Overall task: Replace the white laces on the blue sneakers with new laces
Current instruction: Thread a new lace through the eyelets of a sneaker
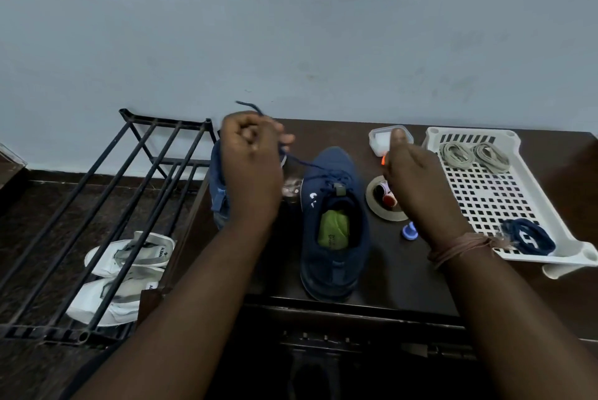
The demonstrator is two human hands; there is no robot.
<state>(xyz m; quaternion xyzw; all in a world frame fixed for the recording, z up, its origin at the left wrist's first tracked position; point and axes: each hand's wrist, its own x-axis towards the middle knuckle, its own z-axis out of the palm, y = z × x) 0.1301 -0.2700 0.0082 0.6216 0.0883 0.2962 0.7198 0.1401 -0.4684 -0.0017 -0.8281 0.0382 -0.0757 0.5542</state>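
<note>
From my head camera, my left hand (250, 153) is clenched around a dark blue lace (302, 164), its frayed tip sticking up past my knuckles and the rest running taut down to the eyelets of a sneaker (333, 225). My right hand (412, 173) is raised over the worktop (404, 283) with the fingers curled; something orange shows at its edge, but I cannot tell what it grips, if anything.

I count two blue sneakers. The one being laced stands in the middle of the worktop, toe away from me, a green insole inside. The second sneaker (217, 186) lies just left of it, mostly hidden behind my left hand.

On the right sits one white tray (504, 205). It holds two coiled grey laces (472, 155) at the far end and one bundled blue lace (527, 236) at the near end. Between sneaker and tray are one tape roll (377, 208), one small clear box (382, 140) and one blue cap (410, 232).

Left of the worktop stands one black rack (106, 205), with two white sandals (126, 273) on the floor beneath it.
</note>
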